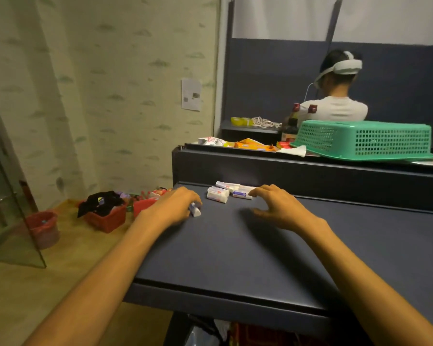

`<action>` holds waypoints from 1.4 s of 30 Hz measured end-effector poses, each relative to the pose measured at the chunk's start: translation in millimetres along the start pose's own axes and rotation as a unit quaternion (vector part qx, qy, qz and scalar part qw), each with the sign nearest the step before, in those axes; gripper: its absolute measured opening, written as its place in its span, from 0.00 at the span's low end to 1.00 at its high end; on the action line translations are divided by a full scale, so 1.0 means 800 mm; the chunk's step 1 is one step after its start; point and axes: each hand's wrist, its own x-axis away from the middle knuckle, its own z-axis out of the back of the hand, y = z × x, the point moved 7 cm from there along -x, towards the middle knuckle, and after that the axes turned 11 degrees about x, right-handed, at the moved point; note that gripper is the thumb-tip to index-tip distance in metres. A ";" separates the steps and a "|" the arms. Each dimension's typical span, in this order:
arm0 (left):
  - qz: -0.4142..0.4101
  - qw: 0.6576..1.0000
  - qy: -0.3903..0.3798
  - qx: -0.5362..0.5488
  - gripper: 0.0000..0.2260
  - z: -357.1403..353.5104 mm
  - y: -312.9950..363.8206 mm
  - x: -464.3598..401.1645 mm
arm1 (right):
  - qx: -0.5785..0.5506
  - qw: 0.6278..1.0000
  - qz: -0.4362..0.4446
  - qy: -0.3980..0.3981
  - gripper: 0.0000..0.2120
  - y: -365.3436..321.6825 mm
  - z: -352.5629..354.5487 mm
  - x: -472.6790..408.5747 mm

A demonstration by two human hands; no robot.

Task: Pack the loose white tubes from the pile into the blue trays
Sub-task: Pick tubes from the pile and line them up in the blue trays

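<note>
Over at nine o'clock, down on the floor, a red basket (105, 218) sits stuffed with dark cloth, and a red bucket (43, 228) stands further left beside it. Neither has any part in this.

Now to the dark blue shelf (235, 258) itself. The left hand (175, 206) is down on the surface near its left edge, fingers curled shut around one white tube (195, 210); only the tube's end pokes out at the hand's three o'clock side. That one's secured.

Centre stage, at twelve o'clock from the hands and tight against the shelf's back wall: the pile of white tubes (229, 192), a small heap, some stacked across others.

The right hand (280, 208) hovers at the pile's four o'clock, fingers spread apart, holding nothing, fingertips just beside the nearest tube.

Far right and up a level, a green basket (365, 139) lies upside down on the upper ledge.

Here's the worry: I can't spot any blue trays from where I stand, so there's no obvious destination for what's in hand. A sweeping grab by the right hand could also knock the stacked tubes apart, and anything nudged toward nine o'clock could roll off the shelf's open left edge to the floor.
</note>
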 end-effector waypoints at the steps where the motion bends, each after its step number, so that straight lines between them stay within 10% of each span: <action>1: -0.001 1.000 0.003 0.005 0.16 -0.001 0.000 -0.002 | 0.003 1.000 -0.002 -0.001 0.23 0.003 -0.001 -0.001; 19: -0.032 0.962 0.088 0.256 0.11 0.016 0.041 -0.035 | -0.020 1.000 -0.008 0.007 0.21 0.050 -0.003 -0.028; 42: -0.079 0.967 0.121 0.211 0.16 0.024 0.030 -0.044 | -0.070 0.997 0.007 -0.043 0.17 0.033 -0.058 -0.095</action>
